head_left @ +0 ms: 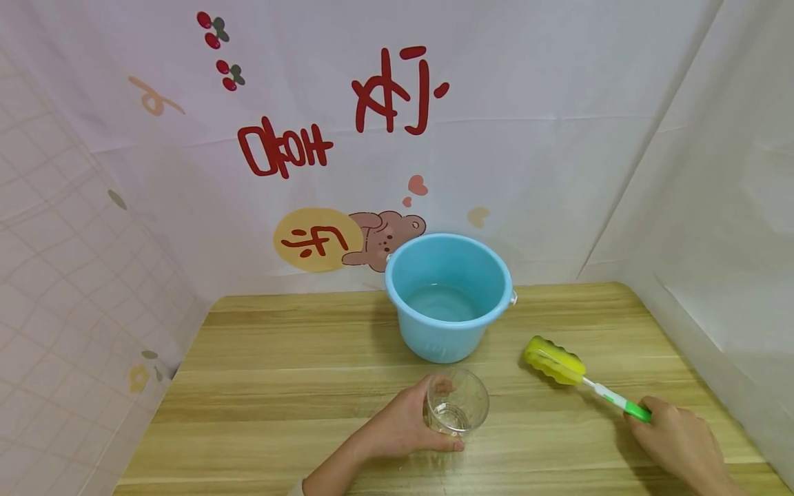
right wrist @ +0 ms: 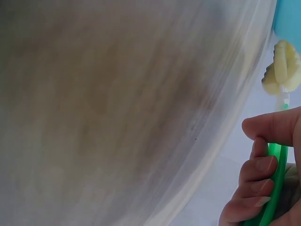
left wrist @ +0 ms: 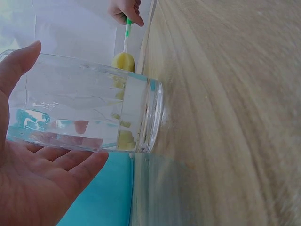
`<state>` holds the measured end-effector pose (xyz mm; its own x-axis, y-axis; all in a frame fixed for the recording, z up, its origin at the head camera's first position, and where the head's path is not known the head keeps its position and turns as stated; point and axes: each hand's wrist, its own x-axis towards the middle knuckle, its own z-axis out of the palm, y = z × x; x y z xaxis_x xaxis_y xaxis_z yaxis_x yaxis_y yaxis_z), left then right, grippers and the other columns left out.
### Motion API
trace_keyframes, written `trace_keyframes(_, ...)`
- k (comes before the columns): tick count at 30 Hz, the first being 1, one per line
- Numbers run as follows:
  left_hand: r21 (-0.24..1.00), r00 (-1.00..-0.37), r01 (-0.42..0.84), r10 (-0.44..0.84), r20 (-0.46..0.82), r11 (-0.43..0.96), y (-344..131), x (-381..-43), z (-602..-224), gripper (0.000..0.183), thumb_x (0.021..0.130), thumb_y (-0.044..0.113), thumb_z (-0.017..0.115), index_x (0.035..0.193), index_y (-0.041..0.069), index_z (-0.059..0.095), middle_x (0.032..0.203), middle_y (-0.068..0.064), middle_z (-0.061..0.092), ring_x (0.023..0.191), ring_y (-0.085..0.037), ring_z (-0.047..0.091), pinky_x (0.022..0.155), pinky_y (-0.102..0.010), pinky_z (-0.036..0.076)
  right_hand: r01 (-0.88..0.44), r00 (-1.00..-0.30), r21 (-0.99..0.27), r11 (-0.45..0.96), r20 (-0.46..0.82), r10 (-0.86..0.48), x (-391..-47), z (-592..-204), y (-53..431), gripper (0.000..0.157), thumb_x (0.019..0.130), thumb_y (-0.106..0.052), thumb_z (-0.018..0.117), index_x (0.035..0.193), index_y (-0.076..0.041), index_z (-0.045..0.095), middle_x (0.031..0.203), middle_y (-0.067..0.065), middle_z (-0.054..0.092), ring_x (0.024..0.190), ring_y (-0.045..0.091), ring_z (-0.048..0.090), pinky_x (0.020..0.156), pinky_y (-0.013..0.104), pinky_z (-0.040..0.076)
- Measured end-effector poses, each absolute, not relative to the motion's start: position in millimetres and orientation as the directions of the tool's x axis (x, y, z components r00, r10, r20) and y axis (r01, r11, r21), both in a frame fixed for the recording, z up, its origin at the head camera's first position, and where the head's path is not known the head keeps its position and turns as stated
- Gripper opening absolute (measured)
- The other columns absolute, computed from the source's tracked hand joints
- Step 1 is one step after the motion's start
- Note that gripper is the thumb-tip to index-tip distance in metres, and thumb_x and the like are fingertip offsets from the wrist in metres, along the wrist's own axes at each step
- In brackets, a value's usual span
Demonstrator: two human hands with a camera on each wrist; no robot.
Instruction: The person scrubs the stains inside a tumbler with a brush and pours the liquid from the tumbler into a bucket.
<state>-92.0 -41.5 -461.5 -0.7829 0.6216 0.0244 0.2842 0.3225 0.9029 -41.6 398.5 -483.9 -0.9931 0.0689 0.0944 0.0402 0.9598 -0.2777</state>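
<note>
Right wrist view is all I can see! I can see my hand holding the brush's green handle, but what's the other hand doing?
Observer: The left hand is holding a clear glass, rim up.
Operator: Cool! And what's that thing peeking into my top right corner?
Observer: That's a light-blue bucket; the head view shows it standing whole on the table, just beyond the glass.
</note>
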Motion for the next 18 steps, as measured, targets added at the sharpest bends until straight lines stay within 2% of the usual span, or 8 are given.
trace_keyframes(6,0.901,-0.782,0.287,0.623,0.025,0.325,-41.9,-92.0,-462.1,0.081,0.067,0.053,0.080,0.132,0.022,0.044,0.130,0.005,0.052,0.120,-0.011,0.047,0.099,-0.034,0.039,0.037,-0.994,-0.286,0.958,0.088,0.065,-42.3,-485.0,399.3,0.009,0.085,-0.015,0.060,0.080,-0.008,0.059,0.055,-0.002,0.038,0.048,0.015,0.035,0.042,0.029,0.027)
trace_keyframes(13,0.906,-0.780,0.279,0.625,0.020,0.320,-41.6,-92.7,-462.9,0.081,0.067,0.052,0.080,0.133,0.021,0.044,0.130,0.006,0.051,0.120,-0.010,0.047,0.099,-0.033,0.040,0.031,-0.996,-0.283,0.959,0.066,0.052,-43.6,-486.7,397.2,0.023,0.088,-0.022,0.061,0.072,-0.012,0.048,0.056,-0.003,0.032,0.049,0.012,0.031,0.044,0.025,0.024)
trace_keyframes(18,0.908,-0.781,0.275,0.625,0.019,0.316,-42.1,-92.2,-462.6,0.081,0.067,0.053,0.080,0.132,0.021,0.045,0.130,0.005,0.052,0.120,-0.009,0.047,0.099,-0.032,0.040,0.039,-0.998,-0.301,0.953,0.044,0.054,-44.1,-486.7,398.1,0.020,0.088,-0.023,0.062,0.077,-0.009,0.053,0.057,-0.001,0.037,0.050,0.014,0.034,0.045,0.027,0.026)
